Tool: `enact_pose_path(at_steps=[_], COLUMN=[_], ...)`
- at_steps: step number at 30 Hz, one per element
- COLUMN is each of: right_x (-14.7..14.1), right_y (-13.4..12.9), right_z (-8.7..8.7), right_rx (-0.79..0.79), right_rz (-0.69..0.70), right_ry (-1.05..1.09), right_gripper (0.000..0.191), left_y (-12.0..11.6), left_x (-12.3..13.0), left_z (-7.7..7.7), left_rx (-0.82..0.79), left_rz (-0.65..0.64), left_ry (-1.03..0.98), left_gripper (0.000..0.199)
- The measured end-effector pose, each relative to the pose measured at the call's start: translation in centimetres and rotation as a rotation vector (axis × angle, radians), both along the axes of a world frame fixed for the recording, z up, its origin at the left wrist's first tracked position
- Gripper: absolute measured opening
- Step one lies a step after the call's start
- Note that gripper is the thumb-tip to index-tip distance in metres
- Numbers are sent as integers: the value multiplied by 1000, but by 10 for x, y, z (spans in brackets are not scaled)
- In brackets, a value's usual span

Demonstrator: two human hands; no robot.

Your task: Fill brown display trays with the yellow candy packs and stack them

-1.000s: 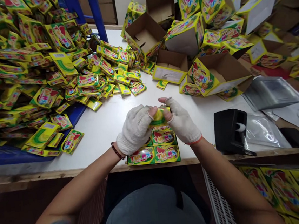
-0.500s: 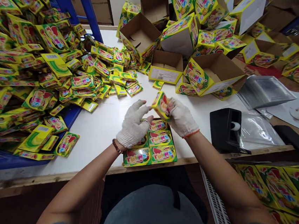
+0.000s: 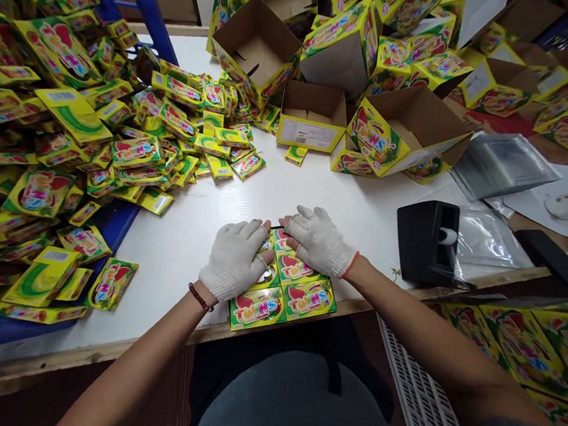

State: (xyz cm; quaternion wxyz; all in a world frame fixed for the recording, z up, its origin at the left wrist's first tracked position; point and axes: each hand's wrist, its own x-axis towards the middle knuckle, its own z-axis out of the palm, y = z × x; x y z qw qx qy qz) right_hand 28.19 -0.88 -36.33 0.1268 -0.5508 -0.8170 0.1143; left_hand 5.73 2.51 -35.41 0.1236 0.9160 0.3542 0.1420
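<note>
Several small yellow-green TWINS packs (image 3: 309, 299) lie face up in two columns at the front edge of the white table, apparently inside a larger box whose walls are mostly hidden. My left hand (image 3: 238, 257), in a white glove with bare fingertips, rests over the left column with its fingers out flat. Over the right column lies my right hand (image 3: 319, 242), gloved the same way, its fingers also extended and touching the packs. Both hands cover parts of the upper packs, and neither grips anything.
A big heap of loose packs (image 3: 137, 151) spreads over the left and back left, partly on a blue crate (image 3: 110, 236). Open display boxes (image 3: 312, 130) are piled at the back right. A black tape dispenser (image 3: 422, 243) stands right, near clear plastic sleeves (image 3: 503, 162).
The pack my right hand held in the air is no longer in it. Both hands have lowered onto the packs in front of me. The view has shifted slightly.
</note>
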Motion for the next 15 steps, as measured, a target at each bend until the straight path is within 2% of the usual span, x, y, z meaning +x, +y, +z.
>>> enact_pose_path(at_steps=[2, 4, 6, 8, 10, 11, 13, 15], right_x=[-4, -7, -4, 9, 35, 53, 102, 159], right_y=[-2, -2, 1, 7, 14, 15, 15, 5], right_z=[1, -5, -18, -31, -35, -32, -14, 15], right_rx=[-8, -13, -34, -70, -91, -76, 26, 187], right_rz=[-68, -75, -108, -222, -384, -462, -606, -744], right_ry=[-56, 40, 283, 581, 784, 825, 797, 673], right_gripper=[49, 52, 56, 61, 59, 56, 47, 37], left_y=[-9, -20, -31, -37, -38, -37, -32, -27], left_x=[7, 16, 24, 30, 33, 33, 33, 32], left_z=[9, 16, 18, 16, 11, 9, 4, 0], left_rx=[106, 146, 152, 162, 181, 192, 215, 245], left_rz=[10, -7, -72, -119, -139, -144, -161, -175], left_ry=[87, 133, 157, 184, 216, 228, 235, 228], left_gripper=[60, 62, 65, 70, 71, 70, 67, 64])
